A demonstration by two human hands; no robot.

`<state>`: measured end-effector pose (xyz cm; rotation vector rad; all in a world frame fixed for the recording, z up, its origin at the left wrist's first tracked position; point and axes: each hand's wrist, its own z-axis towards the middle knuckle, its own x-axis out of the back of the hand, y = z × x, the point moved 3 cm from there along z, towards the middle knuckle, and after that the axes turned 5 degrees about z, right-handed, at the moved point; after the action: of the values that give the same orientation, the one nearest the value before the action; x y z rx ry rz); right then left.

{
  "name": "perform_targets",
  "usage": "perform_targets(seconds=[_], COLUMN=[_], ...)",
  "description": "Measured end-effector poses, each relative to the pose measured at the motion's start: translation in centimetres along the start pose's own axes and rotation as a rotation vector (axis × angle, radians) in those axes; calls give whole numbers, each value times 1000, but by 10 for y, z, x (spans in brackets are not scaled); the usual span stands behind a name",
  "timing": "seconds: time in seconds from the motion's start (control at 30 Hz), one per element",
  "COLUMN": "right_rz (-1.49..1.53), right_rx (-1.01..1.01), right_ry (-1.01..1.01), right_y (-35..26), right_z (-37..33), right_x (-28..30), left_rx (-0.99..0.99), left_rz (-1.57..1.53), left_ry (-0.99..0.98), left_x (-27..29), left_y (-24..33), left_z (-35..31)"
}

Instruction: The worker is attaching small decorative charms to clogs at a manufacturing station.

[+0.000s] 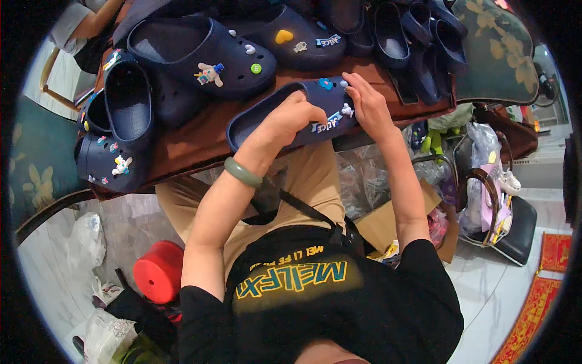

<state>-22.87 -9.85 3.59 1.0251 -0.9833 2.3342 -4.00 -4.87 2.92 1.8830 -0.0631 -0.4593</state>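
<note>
A dark blue clog (247,122) lies sideways at the table's front edge, its toe to the right. My left hand (295,119), with a green bangle on the wrist, is closed on the clog at its opening; some of its fingers are hidden. Around the toe end, my right hand (371,108) grips the clog, fingertips beside a pale round charm (344,84). Between the hands sit a lettered blue-and-white charm (328,124), a small white charm (347,110) and a blue charm (326,84).
Several blue clogs cover the brown-clothed table (200,142), including a large one (176,42) with charms and a tilted one (128,100) at left. Below stand a red stool (159,271), a cardboard box (388,227) and a black chair (515,233) holding bags. Another person's arm shows upper left.
</note>
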Motion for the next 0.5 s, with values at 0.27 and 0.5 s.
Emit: perform_targets(seconds=[0.27, 0.5], right_rz=[371, 691], right_rx=[-259, -227], right_ry=[-24, -342], right_y=[16, 9], right_z=[26, 29], right_x=[-15, -4], left_rx=[-56, -93], left_rz=[-36, -89], left_ry=[-32, -90], left_x=[5, 4], left_y=[-3, 3], left_z=[9, 8])
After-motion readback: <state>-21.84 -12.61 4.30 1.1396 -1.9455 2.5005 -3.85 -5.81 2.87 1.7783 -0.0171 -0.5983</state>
